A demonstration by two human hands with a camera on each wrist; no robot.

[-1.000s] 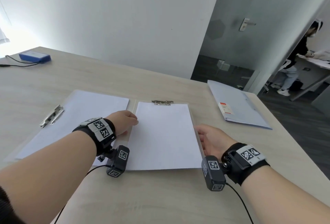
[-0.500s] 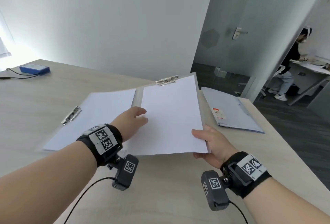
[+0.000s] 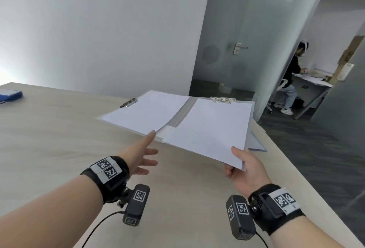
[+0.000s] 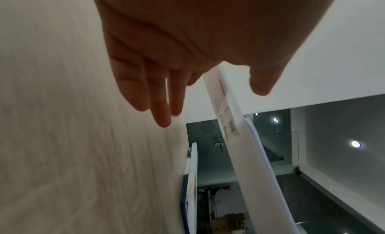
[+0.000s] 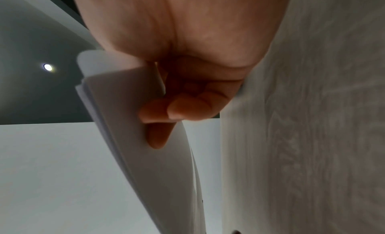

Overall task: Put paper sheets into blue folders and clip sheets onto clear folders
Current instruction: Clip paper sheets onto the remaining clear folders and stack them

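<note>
Lifted off the table (image 3: pixel 59 129) now, both clipboards (image 3: pixel 207 129) hang from your right hand's (image 3: pixel 245 170) corner pinch, so bring your released left hand (image 3: pixel 142 158) under the opposite edge.

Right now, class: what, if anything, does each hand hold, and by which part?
The right hand pinches the clear folder with its clipped sheets by the near right corner. The left hand holds nothing, fingers outstretched below the folder's near edge.
</note>
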